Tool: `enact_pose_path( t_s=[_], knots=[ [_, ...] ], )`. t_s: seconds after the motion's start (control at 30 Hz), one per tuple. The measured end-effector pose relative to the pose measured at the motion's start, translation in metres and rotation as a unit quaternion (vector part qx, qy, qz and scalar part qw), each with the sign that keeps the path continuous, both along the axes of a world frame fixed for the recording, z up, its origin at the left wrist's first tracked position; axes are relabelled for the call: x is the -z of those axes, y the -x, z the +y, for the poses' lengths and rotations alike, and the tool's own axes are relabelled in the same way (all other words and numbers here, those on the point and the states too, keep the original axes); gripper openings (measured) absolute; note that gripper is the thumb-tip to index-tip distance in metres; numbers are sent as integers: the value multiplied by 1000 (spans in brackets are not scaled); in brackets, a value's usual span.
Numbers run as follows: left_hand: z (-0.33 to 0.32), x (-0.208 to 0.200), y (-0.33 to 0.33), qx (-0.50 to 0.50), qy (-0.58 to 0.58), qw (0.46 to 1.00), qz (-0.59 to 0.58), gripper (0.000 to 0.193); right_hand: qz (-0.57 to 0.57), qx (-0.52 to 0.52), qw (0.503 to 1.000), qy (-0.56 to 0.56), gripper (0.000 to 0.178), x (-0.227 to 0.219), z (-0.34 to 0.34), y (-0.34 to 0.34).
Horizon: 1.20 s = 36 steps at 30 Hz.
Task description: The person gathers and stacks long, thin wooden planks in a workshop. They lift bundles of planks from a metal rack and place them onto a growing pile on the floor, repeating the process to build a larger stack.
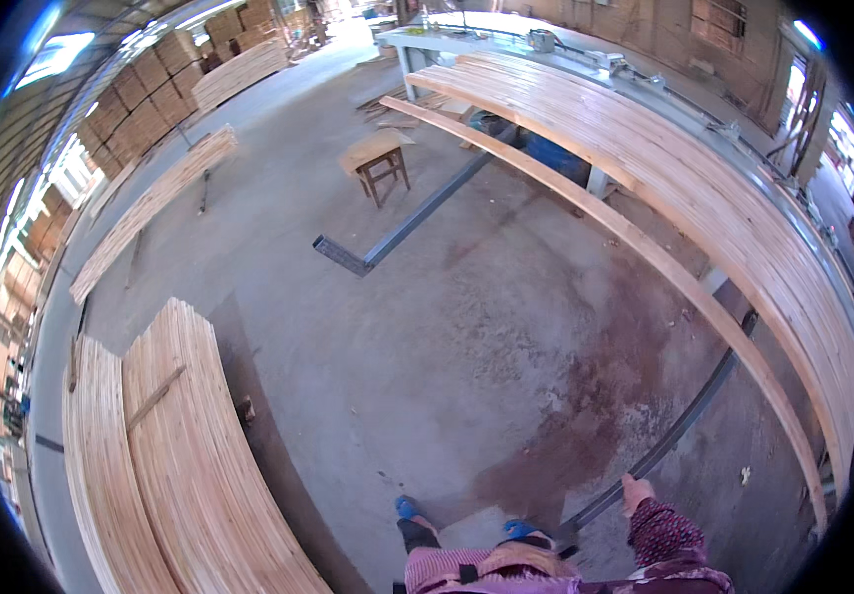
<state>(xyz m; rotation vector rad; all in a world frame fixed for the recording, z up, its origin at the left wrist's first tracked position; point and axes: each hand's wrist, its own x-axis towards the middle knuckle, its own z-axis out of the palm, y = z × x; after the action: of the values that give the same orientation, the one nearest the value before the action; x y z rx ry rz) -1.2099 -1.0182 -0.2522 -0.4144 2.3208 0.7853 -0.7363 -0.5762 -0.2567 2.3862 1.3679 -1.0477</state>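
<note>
My right hand (637, 492) hangs in front of me on the right, below a purple patterned sleeve (666, 535). Its fingers look curled in, and nothing shows in them. Just beside it in the picture runs a dark metal bar (689, 421), low near the floor; I see no grip on it. Farther right, a single long wooden board (635, 233) lies apart from a wide row of boards (704, 168) along a pale machine table (546, 45). My left hand is out of view.
Stacked planks (209, 426) stand low at my left, a loose stick (156, 396) across them. Ahead are a small wooden stool (377, 153) and an L-shaped dark metal rail (417, 218). Another board stack (154, 203) lies farther left. A reddish stain (585, 426) marks the concrete floor.
</note>
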Motion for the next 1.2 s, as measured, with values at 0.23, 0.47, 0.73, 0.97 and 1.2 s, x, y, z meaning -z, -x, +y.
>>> enact_pose_path(
  t_s=[0.23,0.47,0.73,0.97,1.2],
  knots=[
    [9,18,303,116,-94,973,175,32,-90,45,990,-101,68,-61,14,170],
    [273,-28,560,285,-217,882,308,44,113,0,992,-64,63,-31,37,434],
    [370,88,644,195,-230,945,-126,55,229,-54,931,-279,41,38,211,661],
    [529,47,762,272,-87,950,-128,44,518,210,789,-257,56,-123,444,837],
    [697,63,927,328,-10,941,-82,34,489,277,784,-263,58,-104,655,951]
  ],
)
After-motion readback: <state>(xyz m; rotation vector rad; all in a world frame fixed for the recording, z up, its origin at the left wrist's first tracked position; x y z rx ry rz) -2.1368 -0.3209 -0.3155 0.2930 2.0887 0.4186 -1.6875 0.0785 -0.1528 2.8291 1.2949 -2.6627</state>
